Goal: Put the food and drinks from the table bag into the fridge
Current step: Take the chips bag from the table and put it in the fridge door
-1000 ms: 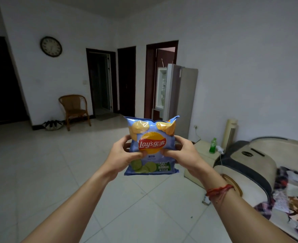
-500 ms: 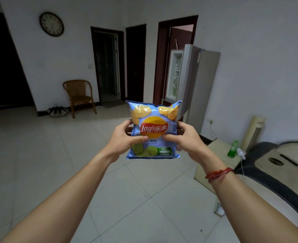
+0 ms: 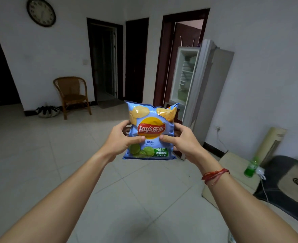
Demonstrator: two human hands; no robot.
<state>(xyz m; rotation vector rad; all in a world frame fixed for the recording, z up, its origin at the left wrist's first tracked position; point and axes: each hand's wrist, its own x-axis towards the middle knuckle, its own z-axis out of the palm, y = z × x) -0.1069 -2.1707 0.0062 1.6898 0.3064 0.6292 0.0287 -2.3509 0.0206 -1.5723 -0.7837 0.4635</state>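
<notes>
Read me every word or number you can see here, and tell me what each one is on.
"Lay's 乐事": red logo on the chip bag.
"青柠味": just under the logo; the tiny line beneath looks like "Lime Flavor" but is barely legible.
"-50%" and "饱和脂肪": green patch at the bag's lower right; the line below them is blurred.
Clock: numerals too blurred to read.

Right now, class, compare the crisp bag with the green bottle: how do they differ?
The crisp bag is a pale blue pouch; the green bottle is slim and green. The crisp bag is held in the air by the left hand and right hand; the green bottle stands upright on a low cream cabinet. Both are outside the fridge.
</notes>
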